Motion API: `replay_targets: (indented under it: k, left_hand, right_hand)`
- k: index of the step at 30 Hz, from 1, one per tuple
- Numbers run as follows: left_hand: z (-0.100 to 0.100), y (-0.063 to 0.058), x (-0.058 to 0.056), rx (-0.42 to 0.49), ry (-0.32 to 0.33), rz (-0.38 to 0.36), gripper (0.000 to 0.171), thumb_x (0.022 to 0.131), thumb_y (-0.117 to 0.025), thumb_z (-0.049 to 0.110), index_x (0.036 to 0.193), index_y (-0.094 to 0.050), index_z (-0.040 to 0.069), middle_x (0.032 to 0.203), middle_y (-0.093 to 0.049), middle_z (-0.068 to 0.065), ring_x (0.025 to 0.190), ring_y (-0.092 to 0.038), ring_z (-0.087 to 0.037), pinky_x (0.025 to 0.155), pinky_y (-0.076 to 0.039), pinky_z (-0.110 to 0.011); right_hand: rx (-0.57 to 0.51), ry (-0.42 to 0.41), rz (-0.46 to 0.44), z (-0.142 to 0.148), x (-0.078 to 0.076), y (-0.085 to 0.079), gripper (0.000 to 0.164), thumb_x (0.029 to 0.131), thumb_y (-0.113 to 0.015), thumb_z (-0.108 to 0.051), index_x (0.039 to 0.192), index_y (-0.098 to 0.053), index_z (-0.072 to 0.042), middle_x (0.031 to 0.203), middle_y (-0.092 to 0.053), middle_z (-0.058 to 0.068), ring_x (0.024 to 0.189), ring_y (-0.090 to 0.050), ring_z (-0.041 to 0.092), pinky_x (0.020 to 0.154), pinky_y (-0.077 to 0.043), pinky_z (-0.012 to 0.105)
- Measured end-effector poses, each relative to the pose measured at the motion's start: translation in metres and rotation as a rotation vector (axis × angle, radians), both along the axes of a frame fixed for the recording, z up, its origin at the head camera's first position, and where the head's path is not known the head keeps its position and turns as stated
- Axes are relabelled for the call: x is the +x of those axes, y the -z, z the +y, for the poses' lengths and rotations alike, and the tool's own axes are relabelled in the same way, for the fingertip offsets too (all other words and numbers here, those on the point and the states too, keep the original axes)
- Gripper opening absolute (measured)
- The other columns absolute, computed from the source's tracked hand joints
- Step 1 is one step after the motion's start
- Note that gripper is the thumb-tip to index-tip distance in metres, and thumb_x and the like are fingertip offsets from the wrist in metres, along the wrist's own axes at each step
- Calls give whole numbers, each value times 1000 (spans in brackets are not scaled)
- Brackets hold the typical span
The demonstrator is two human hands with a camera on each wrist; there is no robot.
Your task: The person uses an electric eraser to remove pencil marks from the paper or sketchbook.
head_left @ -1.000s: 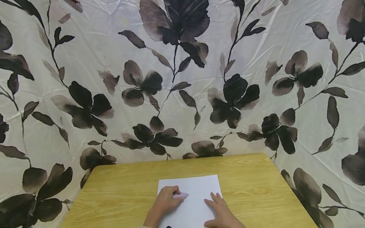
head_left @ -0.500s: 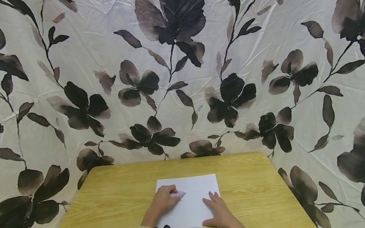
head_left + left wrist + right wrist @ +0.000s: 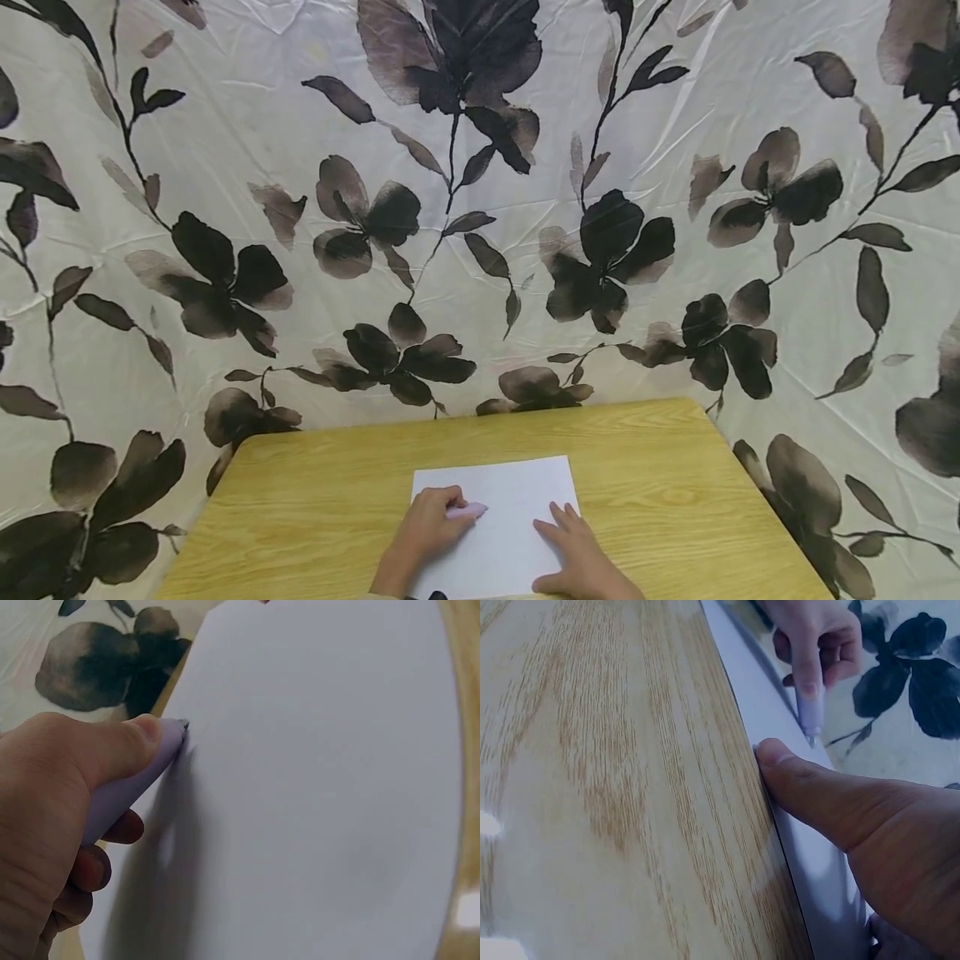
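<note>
A white sheet of paper (image 3: 517,483) lies on the wooden table. My left hand (image 3: 426,533) grips a thick lavender pen-shaped tool (image 3: 467,510) over the paper's left half. In the left wrist view, the thumb lies along the lavender tool (image 3: 124,799), and its narrow grey tip (image 3: 184,724) is at the paper surface near one edge. The fingers curl beneath it. The tool's exact kind cannot be told. My right hand (image 3: 579,554) rests with spread fingers on the sheet's right side. In the right wrist view its thumb (image 3: 802,776) presses near the paper's edge.
The yellow wood-grain table (image 3: 675,500) extends on both sides of the paper and behind it. A white cloth with dark flowers (image 3: 480,275) hangs behind and around the table. A small dark object (image 3: 437,595) shows at the bottom edge of the head view.
The head view has shifted slightly. Both hands, the lavender tool and the paper keep nearly the same places relative to one another.
</note>
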State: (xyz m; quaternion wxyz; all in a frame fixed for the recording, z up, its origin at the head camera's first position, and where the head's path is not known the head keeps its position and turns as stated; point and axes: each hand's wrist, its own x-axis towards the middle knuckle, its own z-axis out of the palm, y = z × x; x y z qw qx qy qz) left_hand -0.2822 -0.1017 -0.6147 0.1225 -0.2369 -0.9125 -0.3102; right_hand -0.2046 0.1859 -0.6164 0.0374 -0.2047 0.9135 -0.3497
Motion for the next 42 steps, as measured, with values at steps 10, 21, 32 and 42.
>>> replay_targets:
  k: [10,21,32,42]
  left_hand:
    - [-4,-5,0,-6,-26,-12,24,69,-84,24,70,-61,29,68,-57,17,61,-47,-5,57,-40,-24]
    - [10,-5,-3,-10,-4,-27,22,72,-81,27,68,-60,30,66,-54,19,58,-45,-4,53,-38,-23]
    - [7,-3,-3,4,2,-48,22,74,-82,29,69,-60,30,68,-57,19,59,-46,-4,54,-38,-23]
    - [8,-4,-3,9,19,-88,20,76,-81,31,71,-62,30,70,-59,17,60,-48,-4,55,-40,-24]
  right_hand:
    - [3,7,-17,-1,2,1,88,68,-81,-53,136,-53,-5,149,-31,28,136,-18,55,100,-18,70]
    - [0,-2,18,-2,2,-4,87,67,-84,-48,135,-54,-3,147,-33,30,135,-20,55,101,-18,70]
    - [7,-5,14,-2,3,-4,87,67,-83,-49,135,-54,-4,148,-32,29,135,-19,54,101,-18,69]
    - [25,1,22,0,0,3,88,68,-80,-55,136,-54,-6,148,-32,28,136,-19,54,100,-19,70]
